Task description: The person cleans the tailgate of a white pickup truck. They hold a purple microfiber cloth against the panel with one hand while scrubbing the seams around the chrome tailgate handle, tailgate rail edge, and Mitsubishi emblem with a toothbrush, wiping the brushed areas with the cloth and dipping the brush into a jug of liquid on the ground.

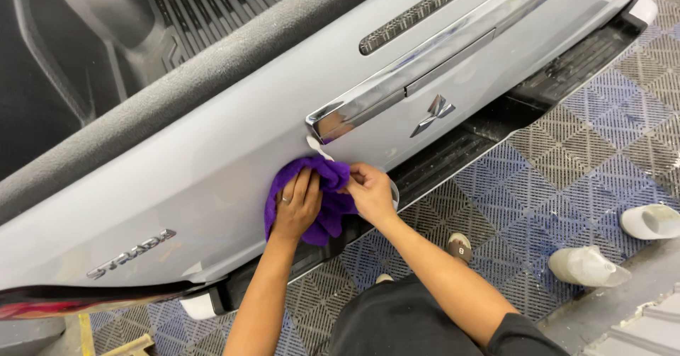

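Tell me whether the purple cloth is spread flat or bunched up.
Bunched up: the purple microfibre cloth sits crumpled in folds under the left hand, against the silver tailgate.

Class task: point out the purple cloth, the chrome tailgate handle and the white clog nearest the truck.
purple cloth (333, 207): head view, on the folds between the two hands.
chrome tailgate handle (368, 104): head view, on its shiny lower left stretch.
white clog (584, 265): head view, on its upper surface.
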